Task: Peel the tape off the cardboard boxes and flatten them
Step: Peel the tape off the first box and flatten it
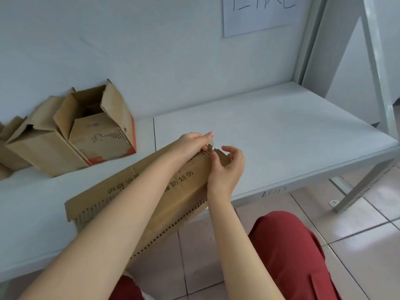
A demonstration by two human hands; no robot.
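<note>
Corrugated cardboard box (138, 204), hands pinching frayed end

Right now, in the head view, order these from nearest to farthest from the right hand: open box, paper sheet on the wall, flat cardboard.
1. Flat cardboard, gripped by the right hand, centre.
2. Open box, on the table, to the left.
3. Paper sheet, high on the wall, behind.

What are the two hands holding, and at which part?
Both hold the flattened brown cardboard box at its far end: the left hand grips the end edge, and the right hand pinches the corner beside it.
</note>
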